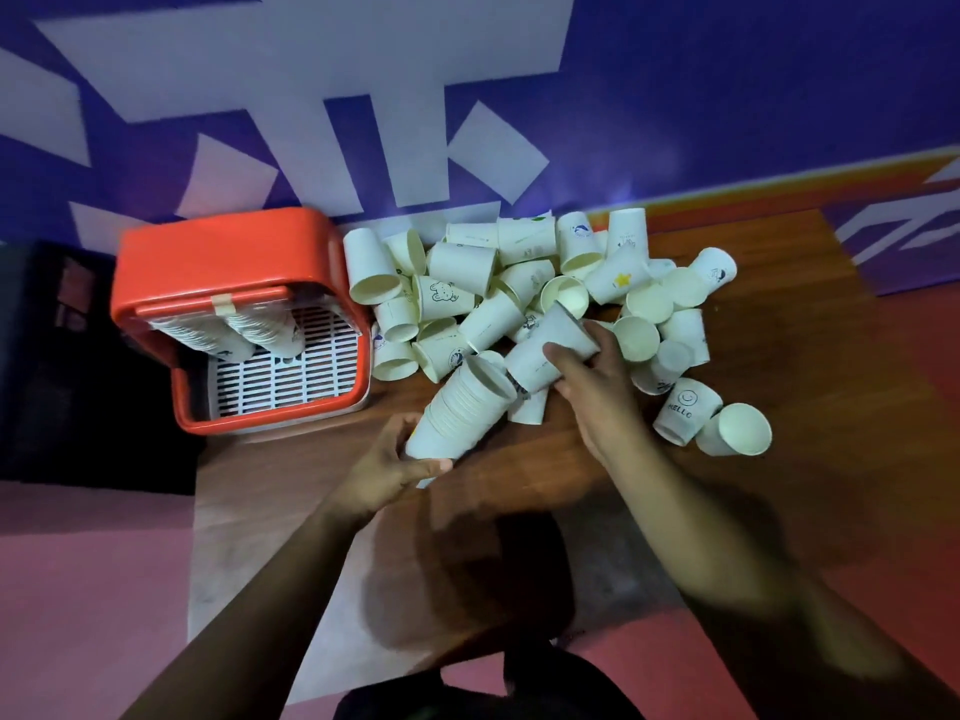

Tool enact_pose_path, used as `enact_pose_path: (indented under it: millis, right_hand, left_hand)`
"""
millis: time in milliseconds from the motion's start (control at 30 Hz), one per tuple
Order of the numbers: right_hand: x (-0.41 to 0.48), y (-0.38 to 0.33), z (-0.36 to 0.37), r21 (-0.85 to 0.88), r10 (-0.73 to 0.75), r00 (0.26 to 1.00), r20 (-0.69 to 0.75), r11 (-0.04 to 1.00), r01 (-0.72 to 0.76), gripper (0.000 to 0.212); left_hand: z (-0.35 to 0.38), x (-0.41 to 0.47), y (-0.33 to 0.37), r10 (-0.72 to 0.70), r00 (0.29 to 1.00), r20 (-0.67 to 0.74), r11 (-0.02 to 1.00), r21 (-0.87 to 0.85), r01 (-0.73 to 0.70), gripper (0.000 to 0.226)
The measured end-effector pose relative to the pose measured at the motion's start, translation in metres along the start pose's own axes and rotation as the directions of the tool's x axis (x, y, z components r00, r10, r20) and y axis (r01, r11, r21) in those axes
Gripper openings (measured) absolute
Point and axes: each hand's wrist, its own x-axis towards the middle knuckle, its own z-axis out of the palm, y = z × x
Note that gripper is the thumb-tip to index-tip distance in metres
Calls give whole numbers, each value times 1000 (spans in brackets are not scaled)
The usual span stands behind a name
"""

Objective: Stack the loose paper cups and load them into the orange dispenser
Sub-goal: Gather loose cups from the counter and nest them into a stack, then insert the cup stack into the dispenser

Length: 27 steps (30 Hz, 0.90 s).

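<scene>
My left hand [387, 467] grips the base of a tilted stack of nested white paper cups [460, 410], its open mouth pointing up and right. My right hand [597, 379] holds a single white cup [550, 348] just to the right of the stack's mouth, apart from it. A heap of several loose paper cups [519, 288], some with small printed pictures, lies on the wooden table behind both hands. The orange dispenser [228, 262] stands at the table's left end, with stacked cups [265, 330] hanging inside over a white grille.
The wooden table [779, 356] runs right of the heap. Two cups [709, 420] lie near its right front. A blue and white wall rises behind. A dark crate [47, 324] sits left of the dispenser. Pink floor shows below.
</scene>
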Motion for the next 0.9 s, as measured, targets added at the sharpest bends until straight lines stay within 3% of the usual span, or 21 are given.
enact_pose_path:
  millis: [133, 233, 400, 567, 700, 833, 900]
  right_hand:
    - [-23, -12, 26, -174, -116, 985, 130, 975, 138, 47]
    - [-35, -6, 39, -303, -82, 974, 212, 942, 145, 65]
    - [-59, 7, 71, -344, -3, 925, 379, 928, 144, 64]
    - [-62, 15, 108, -317, 63, 873, 484, 942, 108, 78]
    - [-56, 24, 134, -240, 35, 866, 499, 966, 100, 87]
    - [-47, 29, 166, -201, 84, 888, 452, 980, 10, 80]
    - [-42, 31, 183, -229, 52, 905, 422, 972, 51, 73]
  left_hand:
    - [-5, -11, 7, 72, 997, -12, 997, -5, -72, 71]
    - [-10, -19, 5, 104, 995, -14, 994, -44, -104, 75]
    - [-24, -33, 0, 158, 986, -57, 979, -120, -164, 74]
    - [-61, -42, -10, 202, 973, -114, 966, -143, -217, 76]
    - [-99, -39, -3, 234, 964, -129, 956, -148, -252, 70]
    - [-130, -26, 1, 275, 956, -97, 955, -85, -284, 63]
    - [-144, -18, 0, 296, 952, -85, 954, -22, -298, 61]
